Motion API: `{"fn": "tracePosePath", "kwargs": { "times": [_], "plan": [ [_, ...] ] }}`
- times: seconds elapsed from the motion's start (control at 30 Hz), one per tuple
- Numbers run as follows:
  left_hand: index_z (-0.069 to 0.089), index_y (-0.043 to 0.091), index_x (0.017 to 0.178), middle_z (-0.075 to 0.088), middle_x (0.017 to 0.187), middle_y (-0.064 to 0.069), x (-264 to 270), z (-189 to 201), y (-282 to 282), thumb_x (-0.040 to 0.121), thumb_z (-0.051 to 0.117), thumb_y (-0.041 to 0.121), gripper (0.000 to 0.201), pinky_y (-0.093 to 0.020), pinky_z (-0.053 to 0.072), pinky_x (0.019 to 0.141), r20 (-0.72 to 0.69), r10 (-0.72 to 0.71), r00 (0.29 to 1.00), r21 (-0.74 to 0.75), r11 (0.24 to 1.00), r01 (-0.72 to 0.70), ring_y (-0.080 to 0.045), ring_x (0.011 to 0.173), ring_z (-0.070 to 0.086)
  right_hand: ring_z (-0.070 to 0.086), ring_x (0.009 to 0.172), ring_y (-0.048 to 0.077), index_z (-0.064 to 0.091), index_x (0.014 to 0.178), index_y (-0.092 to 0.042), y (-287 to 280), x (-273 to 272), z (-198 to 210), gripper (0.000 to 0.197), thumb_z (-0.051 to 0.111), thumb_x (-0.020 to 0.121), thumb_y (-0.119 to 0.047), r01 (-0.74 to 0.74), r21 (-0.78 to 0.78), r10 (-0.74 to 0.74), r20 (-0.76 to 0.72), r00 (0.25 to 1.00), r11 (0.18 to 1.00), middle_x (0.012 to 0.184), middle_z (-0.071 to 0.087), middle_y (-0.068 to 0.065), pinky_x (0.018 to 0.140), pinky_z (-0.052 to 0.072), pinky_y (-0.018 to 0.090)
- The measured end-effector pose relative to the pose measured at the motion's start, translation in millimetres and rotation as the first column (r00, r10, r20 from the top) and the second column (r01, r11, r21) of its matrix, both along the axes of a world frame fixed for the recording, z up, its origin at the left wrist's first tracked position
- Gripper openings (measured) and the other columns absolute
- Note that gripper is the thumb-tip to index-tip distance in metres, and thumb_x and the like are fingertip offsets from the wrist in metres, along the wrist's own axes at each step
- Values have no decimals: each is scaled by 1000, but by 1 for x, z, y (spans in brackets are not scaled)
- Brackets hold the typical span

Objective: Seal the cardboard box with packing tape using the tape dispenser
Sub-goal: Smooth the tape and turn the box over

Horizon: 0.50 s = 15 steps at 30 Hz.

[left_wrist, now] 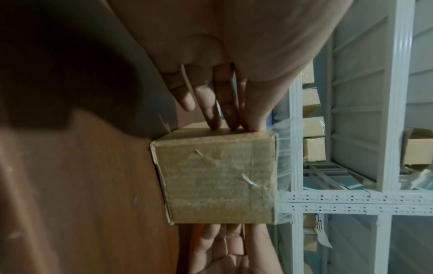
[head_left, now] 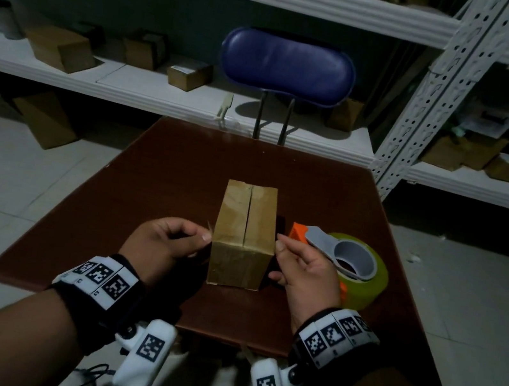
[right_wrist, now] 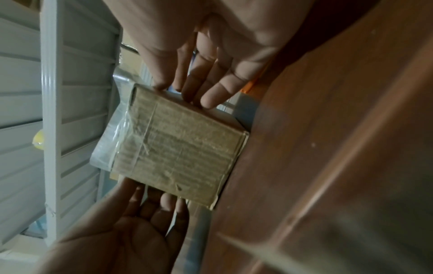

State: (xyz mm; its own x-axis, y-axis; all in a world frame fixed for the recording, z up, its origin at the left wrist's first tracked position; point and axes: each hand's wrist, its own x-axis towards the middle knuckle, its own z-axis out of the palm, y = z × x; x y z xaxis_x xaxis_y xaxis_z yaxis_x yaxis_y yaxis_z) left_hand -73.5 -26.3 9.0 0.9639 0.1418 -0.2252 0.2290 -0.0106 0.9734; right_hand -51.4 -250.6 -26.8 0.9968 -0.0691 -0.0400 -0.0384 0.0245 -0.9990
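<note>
A small cardboard box [head_left: 244,235] stands on the brown table [head_left: 180,163], its top seam running away from me. My left hand [head_left: 184,241] touches its left side with straight fingers [left_wrist: 225,107]. My right hand [head_left: 288,262] touches its right side the same way, fingers [right_wrist: 206,87] flat against the cardboard. Clear film sticks out along the top edge of the box [left_wrist: 218,181] in the left wrist view and of the box [right_wrist: 178,153] in the right wrist view. The tape dispenser [head_left: 346,262], orange and grey with a yellowish roll, lies just right of the box, behind my right hand.
A blue chair [head_left: 287,67] stands behind the table's far edge. White shelves [head_left: 149,91] with several cardboard boxes run along the back, and a perforated shelf post [head_left: 429,104] rises at the table's far right corner. Tiled floor lies to both sides.
</note>
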Motion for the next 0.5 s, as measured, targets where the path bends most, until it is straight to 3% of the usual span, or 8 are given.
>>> {"fn": "tracePosePath", "kwargs": {
  "times": [0.1,0.17,0.3,0.43,0.5],
  "plan": [
    [73,13,73,70,67,-2,-1,-1,0,85,71,6,14,-29,52,66,-12,8,1000,-59,998,-9,-15,65,64,73,95,25,78,104,-23,1,0,-6,14,69,94,-27,-8,26,10,-69,998,1000,102,78,-4,84,60,43],
    [75,15,73,74,73,-3,-1,-1,0,84,71,6,15,-25,55,63,-28,14,1000,-104,994,-17,-14,67,68,71,103,26,78,106,-22,2,-2,-9,16,69,94,-26,-23,99,33,-107,994,995,110,77,-4,89,56,44],
    [72,1,96,78,86,-11,-4,3,-4,86,65,-2,12,-22,58,59,-47,31,998,-257,965,-42,-17,74,75,70,106,22,74,110,-12,3,-5,-11,17,65,95,-13,-14,264,60,-166,984,964,114,76,1,83,52,35],
    [67,-5,93,74,65,-4,-5,6,-9,89,61,-3,7,-17,52,48,-38,41,998,-277,959,-50,-10,56,71,70,98,19,73,109,-10,4,-4,-10,17,62,96,-7,-13,278,58,-156,986,960,109,77,5,77,51,31],
    [67,-4,92,72,64,-5,-5,7,-10,88,63,1,7,-17,50,45,-34,34,999,-252,967,-41,-9,52,68,71,92,16,73,106,-12,5,-3,-8,17,61,96,-5,-13,274,56,-150,987,962,104,78,4,75,51,29]
  ]
}}
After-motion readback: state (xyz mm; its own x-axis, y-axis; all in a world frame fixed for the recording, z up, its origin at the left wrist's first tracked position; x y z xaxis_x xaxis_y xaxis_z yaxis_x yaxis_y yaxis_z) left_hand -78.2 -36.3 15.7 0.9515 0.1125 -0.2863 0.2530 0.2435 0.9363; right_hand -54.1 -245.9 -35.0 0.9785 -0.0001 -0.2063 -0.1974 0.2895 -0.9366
